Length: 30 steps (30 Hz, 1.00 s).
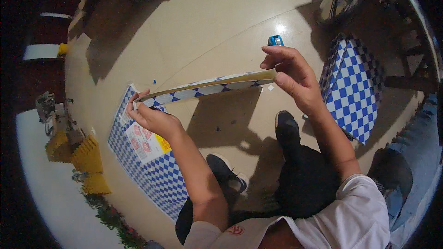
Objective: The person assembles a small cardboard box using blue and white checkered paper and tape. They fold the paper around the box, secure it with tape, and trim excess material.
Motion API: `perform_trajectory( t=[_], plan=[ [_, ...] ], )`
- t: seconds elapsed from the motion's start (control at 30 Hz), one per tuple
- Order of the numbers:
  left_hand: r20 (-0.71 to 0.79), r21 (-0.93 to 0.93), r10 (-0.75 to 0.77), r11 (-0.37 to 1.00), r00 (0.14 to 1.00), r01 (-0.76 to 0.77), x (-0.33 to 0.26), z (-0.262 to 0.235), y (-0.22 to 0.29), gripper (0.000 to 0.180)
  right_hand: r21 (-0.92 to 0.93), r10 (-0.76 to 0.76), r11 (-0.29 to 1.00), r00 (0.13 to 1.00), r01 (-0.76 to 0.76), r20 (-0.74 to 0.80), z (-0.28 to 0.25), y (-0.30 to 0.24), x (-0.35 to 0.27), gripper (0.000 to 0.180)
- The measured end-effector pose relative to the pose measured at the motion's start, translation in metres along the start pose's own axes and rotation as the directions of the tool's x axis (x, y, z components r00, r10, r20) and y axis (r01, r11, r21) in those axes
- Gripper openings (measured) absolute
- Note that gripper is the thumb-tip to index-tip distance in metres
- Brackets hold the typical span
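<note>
- Left hand [150, 115]: fingers closed in a pinch on the near-left end of a long blue-and-white checkered strip [207, 87], thumb on top. The grip anchors that end just above the floor sheet.
- Right hand [290, 76]: fingers curled and pinched shut on the strip's far-right end, held higher than the left. Holding both ends keeps the strip stretched straight and edge-on to the camera, so its pale inner face shows.
- Strip: spans the gap between the two hands, in the air over the beige floor [207, 23], touching neither sheet as far as can be told.
- Checkered sheet [152, 170]: lies flat on the floor at lower left, with a white printed label on it, directly beneath the left hand.
- Second checkered piece [353, 87]: rests to the right, beyond the right forearm, apart from the strip.
- Small blue object [275, 40]: sits on the floor just behind the right hand; its kind is unclear.
- Dark shoes [286, 124]: the person's feet, planted between the two sheets.
</note>
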<state>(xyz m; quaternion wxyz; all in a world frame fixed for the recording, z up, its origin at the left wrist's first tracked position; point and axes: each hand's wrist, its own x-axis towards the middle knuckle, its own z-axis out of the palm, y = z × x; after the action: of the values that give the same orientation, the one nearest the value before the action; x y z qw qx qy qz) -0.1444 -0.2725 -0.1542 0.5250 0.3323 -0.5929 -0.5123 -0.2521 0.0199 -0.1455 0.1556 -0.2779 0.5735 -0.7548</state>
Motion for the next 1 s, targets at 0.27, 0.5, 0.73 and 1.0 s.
perform_trajectory(
  t=[0.27, 0.5, 0.73, 1.0],
  plan=[
    [0.062, 0.079, -0.028, 0.997, 0.998, 0.023, 0.000, 0.005, 0.006, 0.023, -0.040, 0.037, 0.999, 0.999, -0.036, 0.011, 0.002, -0.004, -0.006, 0.033],
    [0.176, 0.564, 0.531, 0.636, 0.829, -0.527, -0.059, 0.027, 0.022, 0.032, 0.029, 0.074, 0.997, 0.997, -0.073, -0.010, 0.001, -0.002, -0.006, 0.030],
    [0.634, 0.246, 0.393, 0.714, 0.666, -0.656, -0.138, 0.036, 0.052, 0.022, 0.164, 0.092, 0.982, 0.996, -0.091, -0.001, 0.004, 0.002, -0.018, 0.038],
    [0.763, 0.252, 0.313, 0.661, 0.565, -0.706, -0.145, 0.021, 0.073, 0.023, 0.227, 0.117, 0.964, 0.986, -0.142, 0.118, 0.018, 0.009, -0.030, 0.029]
  ],
)
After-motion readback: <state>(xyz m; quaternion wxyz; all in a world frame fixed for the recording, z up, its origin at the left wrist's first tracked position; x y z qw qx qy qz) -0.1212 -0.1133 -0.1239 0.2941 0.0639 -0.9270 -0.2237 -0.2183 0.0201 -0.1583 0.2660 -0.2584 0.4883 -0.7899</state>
